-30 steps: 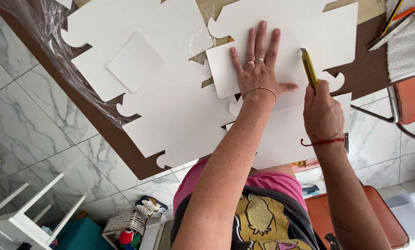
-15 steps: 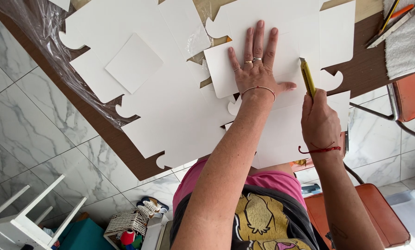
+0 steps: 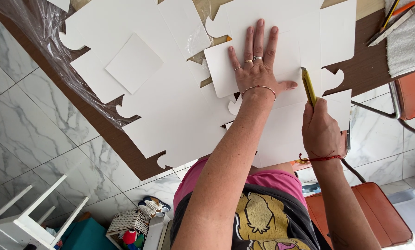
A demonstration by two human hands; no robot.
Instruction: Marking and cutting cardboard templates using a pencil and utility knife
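Drawing yellow utility knife (image 3: 308, 86) nearer, right hand (image 3: 321, 132) gripping it; left hand (image 3: 257, 69) lying flat, still pinning white card template (image 3: 226, 65).

Pink top; ringed, braceleted hands (image 3: 258, 74).

We see flat white die-cut carton blanks (image 3: 170, 115) under and beside our left hand (image 3: 256, 69); no labels, signs or screens.

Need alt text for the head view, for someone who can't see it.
A left hand presses flat on white card while the right hand holds a yellow knife against it. More cut card shapes cover the brown table; marble floor lies below.
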